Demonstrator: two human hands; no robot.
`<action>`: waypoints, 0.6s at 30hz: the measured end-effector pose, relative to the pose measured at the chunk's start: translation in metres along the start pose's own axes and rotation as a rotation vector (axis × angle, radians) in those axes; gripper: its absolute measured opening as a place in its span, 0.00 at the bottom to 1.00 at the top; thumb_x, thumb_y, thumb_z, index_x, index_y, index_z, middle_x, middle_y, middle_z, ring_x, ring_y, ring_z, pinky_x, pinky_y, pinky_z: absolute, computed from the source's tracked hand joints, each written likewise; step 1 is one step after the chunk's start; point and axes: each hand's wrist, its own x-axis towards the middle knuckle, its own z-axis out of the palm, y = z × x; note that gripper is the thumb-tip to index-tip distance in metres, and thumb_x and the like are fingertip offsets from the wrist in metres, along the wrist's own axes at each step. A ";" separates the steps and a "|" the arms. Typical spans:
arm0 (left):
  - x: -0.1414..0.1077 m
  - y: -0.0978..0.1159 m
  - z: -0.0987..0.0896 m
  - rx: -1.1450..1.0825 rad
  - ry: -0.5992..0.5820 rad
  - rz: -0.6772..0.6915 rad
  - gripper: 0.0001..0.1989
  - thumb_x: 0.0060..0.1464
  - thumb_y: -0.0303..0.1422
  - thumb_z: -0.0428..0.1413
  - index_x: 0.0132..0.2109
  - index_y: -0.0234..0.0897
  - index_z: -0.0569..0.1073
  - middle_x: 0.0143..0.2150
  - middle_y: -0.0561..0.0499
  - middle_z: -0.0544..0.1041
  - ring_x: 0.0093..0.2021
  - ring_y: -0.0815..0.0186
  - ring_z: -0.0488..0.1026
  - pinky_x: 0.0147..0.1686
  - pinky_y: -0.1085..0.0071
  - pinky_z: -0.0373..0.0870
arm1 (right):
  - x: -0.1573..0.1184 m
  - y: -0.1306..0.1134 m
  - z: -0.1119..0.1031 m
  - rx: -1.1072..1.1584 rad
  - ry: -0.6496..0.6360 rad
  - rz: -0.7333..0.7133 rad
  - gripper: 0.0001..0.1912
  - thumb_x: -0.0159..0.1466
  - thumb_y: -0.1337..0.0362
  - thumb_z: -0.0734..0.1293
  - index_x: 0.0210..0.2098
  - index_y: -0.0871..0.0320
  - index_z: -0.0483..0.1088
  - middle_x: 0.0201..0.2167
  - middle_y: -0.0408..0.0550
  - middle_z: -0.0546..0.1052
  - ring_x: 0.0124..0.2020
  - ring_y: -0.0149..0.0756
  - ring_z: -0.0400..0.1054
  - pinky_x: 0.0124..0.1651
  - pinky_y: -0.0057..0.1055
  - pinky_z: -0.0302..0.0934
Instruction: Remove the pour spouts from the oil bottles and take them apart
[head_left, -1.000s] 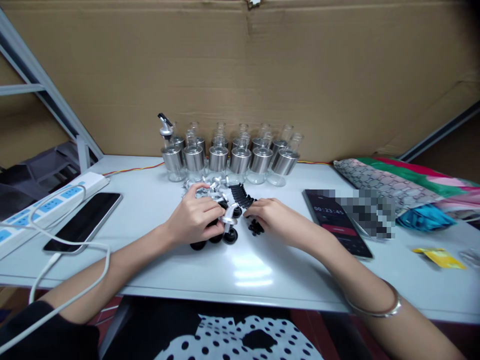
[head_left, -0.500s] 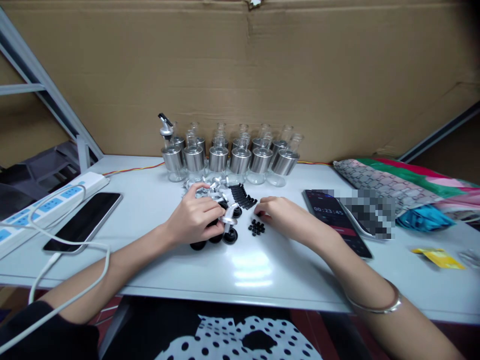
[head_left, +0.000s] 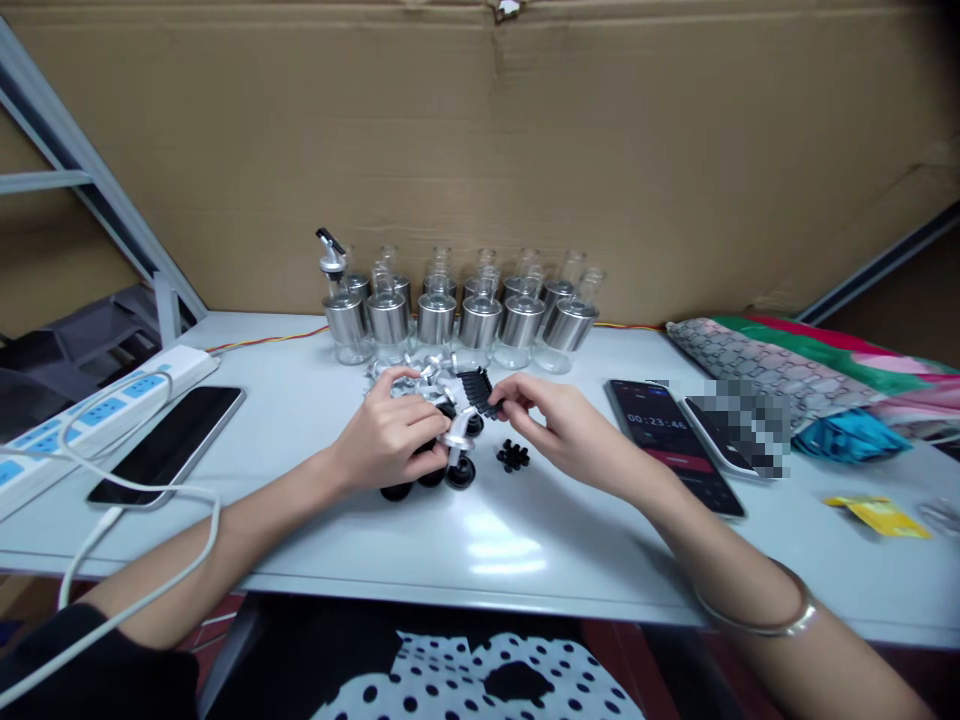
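Note:
My left hand (head_left: 394, 430) is closed around a silver bottle pourer (head_left: 459, 430), whose metal end sticks out past my thumb and fingertips. Black round stoppers (head_left: 460, 473) lie under and beside this hand, partly hidden by it. Behind it lie more silver pourers (head_left: 433, 365). My right hand (head_left: 544, 415) pinches at the near end of a row of thin black sticks (head_left: 474, 388), and its fingertips seem to have one of them. A cluster of small black caps (head_left: 513, 456) rests on the table just below my right hand.
Two rows of glass bottles with steel sleeves (head_left: 436, 318) stand at the back; one carries a pourer (head_left: 332, 255). A power strip (head_left: 97, 415) and a phone (head_left: 169, 445) are left. On the right lie a timer phone (head_left: 667, 435), a yellow packet (head_left: 877, 516) and colourful bags (head_left: 825, 365).
My right hand has moved from beside the small black caps up and left to the black sticks. My left hand stays in place with the pourer.

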 end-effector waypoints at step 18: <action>0.001 0.000 0.000 -0.015 -0.014 0.059 0.08 0.55 0.26 0.47 0.31 0.35 0.69 0.24 0.53 0.76 0.23 0.71 0.66 0.31 0.68 0.57 | -0.002 -0.006 0.014 0.543 -0.014 0.054 0.09 0.64 0.61 0.60 0.40 0.58 0.67 0.33 0.47 0.75 0.37 0.34 0.71 0.39 0.33 0.64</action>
